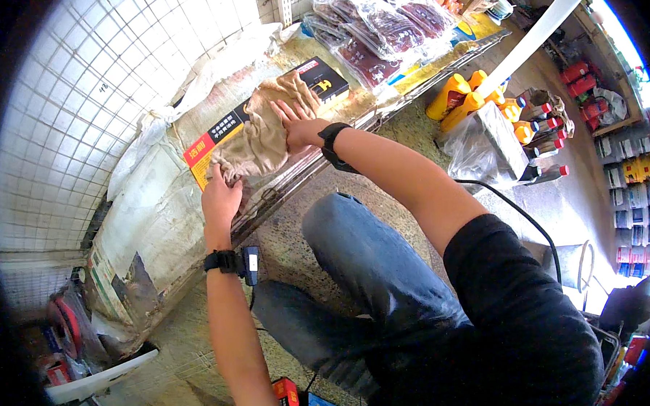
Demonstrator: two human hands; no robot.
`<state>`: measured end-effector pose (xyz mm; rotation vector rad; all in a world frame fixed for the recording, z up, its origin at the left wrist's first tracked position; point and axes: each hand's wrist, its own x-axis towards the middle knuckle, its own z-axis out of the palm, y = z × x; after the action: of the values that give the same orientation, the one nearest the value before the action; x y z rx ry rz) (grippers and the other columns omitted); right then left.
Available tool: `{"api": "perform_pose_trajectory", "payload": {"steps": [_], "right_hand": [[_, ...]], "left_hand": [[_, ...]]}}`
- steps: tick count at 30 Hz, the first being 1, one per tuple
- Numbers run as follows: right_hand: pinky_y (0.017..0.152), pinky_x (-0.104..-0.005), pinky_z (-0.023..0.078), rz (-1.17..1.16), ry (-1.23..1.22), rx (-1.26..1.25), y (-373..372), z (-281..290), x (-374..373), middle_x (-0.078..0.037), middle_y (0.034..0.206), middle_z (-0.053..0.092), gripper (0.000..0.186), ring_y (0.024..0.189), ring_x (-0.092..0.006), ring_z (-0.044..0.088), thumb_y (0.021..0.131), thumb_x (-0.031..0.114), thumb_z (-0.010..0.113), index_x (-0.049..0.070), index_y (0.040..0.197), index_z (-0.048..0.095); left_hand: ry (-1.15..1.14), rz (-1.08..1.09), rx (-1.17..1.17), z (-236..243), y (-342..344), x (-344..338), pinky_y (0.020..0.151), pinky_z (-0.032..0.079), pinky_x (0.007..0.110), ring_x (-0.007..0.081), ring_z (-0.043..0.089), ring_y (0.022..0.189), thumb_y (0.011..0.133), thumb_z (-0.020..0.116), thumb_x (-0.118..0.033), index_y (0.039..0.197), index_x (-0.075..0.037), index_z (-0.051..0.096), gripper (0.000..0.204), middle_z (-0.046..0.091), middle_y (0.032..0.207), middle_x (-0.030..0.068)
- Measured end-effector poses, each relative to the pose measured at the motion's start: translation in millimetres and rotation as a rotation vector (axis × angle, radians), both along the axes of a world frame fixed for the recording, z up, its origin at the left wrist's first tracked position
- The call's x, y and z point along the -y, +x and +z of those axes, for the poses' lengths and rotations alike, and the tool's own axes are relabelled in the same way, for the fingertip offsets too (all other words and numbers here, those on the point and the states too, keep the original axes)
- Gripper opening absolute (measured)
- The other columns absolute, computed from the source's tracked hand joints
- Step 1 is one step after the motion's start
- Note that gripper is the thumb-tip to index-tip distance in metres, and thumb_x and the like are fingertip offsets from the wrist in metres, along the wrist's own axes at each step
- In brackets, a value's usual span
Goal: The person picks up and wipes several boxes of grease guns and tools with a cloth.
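A crumpled tan cloth lies across a long flat box in yellow, black and red, covering its middle. My right hand rests on the cloth's upper right part, palm down with the fingers stretched out. At the lower left corner of the cloth, my left hand has its fingers closed on the fabric, beside the box's orange end. Part of the box's print shows at both ends; the rest is hidden under the cloth.
The box lies on a worn, stained shelf with a metal edge, against a white wire grid. Plastic-wrapped dark red packs are piled at the far end. Yellow bottles and a plastic-covered carton stand on the floor right.
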<state>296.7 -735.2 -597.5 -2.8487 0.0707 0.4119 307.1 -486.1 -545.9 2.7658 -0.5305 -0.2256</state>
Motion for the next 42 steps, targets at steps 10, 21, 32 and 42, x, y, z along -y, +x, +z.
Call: {"api": "perform_pose_trajectory", "payload": {"steps": [10, 21, 32, 42], "right_hand": [[0.109, -0.0472, 0.013, -0.046, 0.045, -0.033, -2.3, 9.6, -8.5, -0.005, 0.149, -0.010, 0.100, 0.136, -0.0351, 0.000, 0.071, 0.046, 0.064, 0.023, 0.143, 0.000], [0.108, -0.0491, 0.015, -0.041, 0.162, 0.067, -8.2, 7.9, -0.2, -0.008, 0.148, -0.012, 0.076, 0.135, -0.0388, -0.003, 0.073, 0.038, 0.061, 0.013, 0.138, 0.030], [0.109, -0.0494, 0.008, 0.100, 0.176, 0.183, 6.9, -35.6, 11.4, -0.013, 0.148, -0.008, 0.074, 0.135, -0.0334, -0.012, 0.074, 0.045, 0.059, 0.014, 0.136, 0.034], [0.106, -0.0534, 0.003, 0.152, 0.048, 0.432, 7.8, -48.6, 6.8, -0.013, 0.147, 0.004, 0.067, 0.135, -0.0333, -0.003, 0.076, 0.044, 0.056, 0.016, 0.134, 0.036]], "left_hand": [[0.042, 0.094, -0.003, 6.7, -5.9, 10.5, 0.079, 0.047, 0.043, 0.0365, 0.059, 0.091, 0.072, 0.066, -0.029, 0.129, -0.006, 0.036, 0.068, 0.061, 0.099, 0.0214], [0.098, 0.090, 0.007, 7.9, -8.6, 16.3, 0.076, 0.047, 0.045, 0.0376, 0.060, 0.087, 0.074, 0.064, -0.028, 0.132, -0.007, 0.032, 0.069, 0.061, 0.097, 0.0218], [0.119, 0.046, 0.003, 9.5, -7.7, 18.6, 0.074, 0.046, 0.046, 0.0391, 0.060, 0.086, 0.077, 0.060, -0.031, 0.130, -0.007, 0.033, 0.065, 0.062, 0.094, 0.0223], [0.195, 0.072, 0.046, -1.9, 11.4, 16.1, 0.076, 0.047, 0.045, 0.0375, 0.060, 0.090, 0.074, 0.060, -0.036, 0.118, -0.010, 0.049, 0.052, 0.063, 0.096, 0.0183]]}}
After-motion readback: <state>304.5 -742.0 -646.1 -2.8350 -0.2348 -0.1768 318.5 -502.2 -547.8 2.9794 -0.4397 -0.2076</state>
